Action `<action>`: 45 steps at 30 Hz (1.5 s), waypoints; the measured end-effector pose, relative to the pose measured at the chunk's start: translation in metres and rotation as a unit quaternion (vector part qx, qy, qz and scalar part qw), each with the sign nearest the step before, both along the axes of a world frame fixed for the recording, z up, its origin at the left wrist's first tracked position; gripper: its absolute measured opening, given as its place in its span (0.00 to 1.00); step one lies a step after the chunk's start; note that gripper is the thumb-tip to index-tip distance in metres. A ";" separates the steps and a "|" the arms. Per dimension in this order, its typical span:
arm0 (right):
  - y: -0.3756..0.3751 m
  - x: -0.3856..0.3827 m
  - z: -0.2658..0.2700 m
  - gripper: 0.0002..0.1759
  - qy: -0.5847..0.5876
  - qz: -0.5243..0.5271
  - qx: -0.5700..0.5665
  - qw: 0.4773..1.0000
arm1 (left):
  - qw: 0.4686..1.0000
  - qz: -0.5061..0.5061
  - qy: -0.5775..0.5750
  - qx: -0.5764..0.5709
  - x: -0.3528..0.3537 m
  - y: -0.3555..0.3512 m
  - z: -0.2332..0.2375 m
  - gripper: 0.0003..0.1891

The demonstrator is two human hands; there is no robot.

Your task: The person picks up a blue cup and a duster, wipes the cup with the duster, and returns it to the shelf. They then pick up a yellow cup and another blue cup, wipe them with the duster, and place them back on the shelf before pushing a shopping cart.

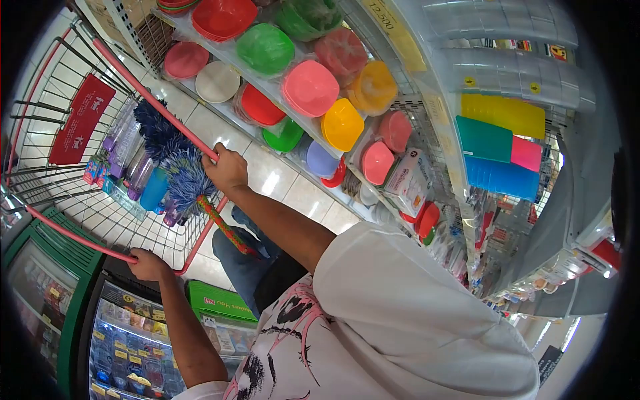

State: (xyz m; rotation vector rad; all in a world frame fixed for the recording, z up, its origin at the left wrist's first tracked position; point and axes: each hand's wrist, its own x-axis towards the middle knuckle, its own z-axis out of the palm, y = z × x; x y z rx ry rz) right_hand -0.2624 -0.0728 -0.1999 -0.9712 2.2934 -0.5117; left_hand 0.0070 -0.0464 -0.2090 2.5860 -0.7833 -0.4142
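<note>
My right hand (227, 168) is closed round the pink rail (160, 107) of a wire shopping cart, near its corner. On the opposite rail my left hand (149, 265) is also closed. Between the hands, a fluffy blue duster (190, 177) lies in the cart, its orange-and-green patterned handle (223, 225) sticking out towards my legs. A darker blue fluffy head (157, 127) lies against it. Beneath are purple-capped bottles (137, 177) and a light blue container (155, 189). A red sign panel (81, 120) is fixed at the cart's far part.
Shelves of coloured plastic bowls (310, 88) run along my right. A boxed item (410, 181) stands among them. Glass-topped freezers (133, 340) and a green-framed one (50, 267) line my left. Pale floor tiles (273, 177) show between cart and shelf.
</note>
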 end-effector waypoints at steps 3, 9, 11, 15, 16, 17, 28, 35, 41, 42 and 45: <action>0.001 0.000 0.000 0.16 -0.002 0.008 0.004 1.000 | 1.000 0.001 0.002 0.004 0.000 0.000 0.000 0.21; 0.000 0.001 0.006 0.17 -0.003 0.008 0.014 1.000 | 1.000 -0.022 -0.003 -0.004 0.015 0.005 -0.020 0.21; 0.001 0.002 0.003 0.18 0.015 -0.009 -0.023 1.000 | 1.000 -0.018 -0.003 -0.005 0.013 0.004 -0.016 0.21; 0.001 0.003 0.001 0.17 0.018 -0.014 -0.026 0.999 | 1.000 -0.019 -0.013 -0.013 0.008 0.003 -0.012 0.21; 0.001 0.003 0.000 0.17 0.020 -0.012 -0.028 0.999 | 1.000 -0.021 -0.013 -0.013 0.008 0.003 -0.012 0.21; 0.002 0.002 0.000 0.17 0.022 -0.011 -0.030 0.999 | 1.000 -0.017 -0.017 -0.012 0.008 0.003 -0.012 0.21; 0.002 0.001 -0.006 0.18 0.019 -0.008 -0.028 0.999 | 1.000 -0.003 0.000 -0.012 0.003 0.001 -0.006 0.20; 0.001 0.001 -0.011 0.18 0.029 0.002 0.008 1.000 | 0.997 -0.037 -0.071 -0.024 0.014 0.006 -0.023 0.18; 0.000 0.002 -0.010 0.17 0.047 0.006 0.020 0.999 | 0.997 -0.015 -0.045 -0.062 -0.003 -0.001 -0.002 0.16; -0.001 0.003 -0.010 0.17 0.043 0.008 0.020 0.999 | 0.998 -0.006 -0.033 -0.062 -0.004 -0.001 -0.001 0.16; -0.001 0.002 -0.008 0.18 0.040 0.001 0.019 0.999 | 0.998 0.003 -0.019 -0.060 -0.004 -0.001 -0.001 0.16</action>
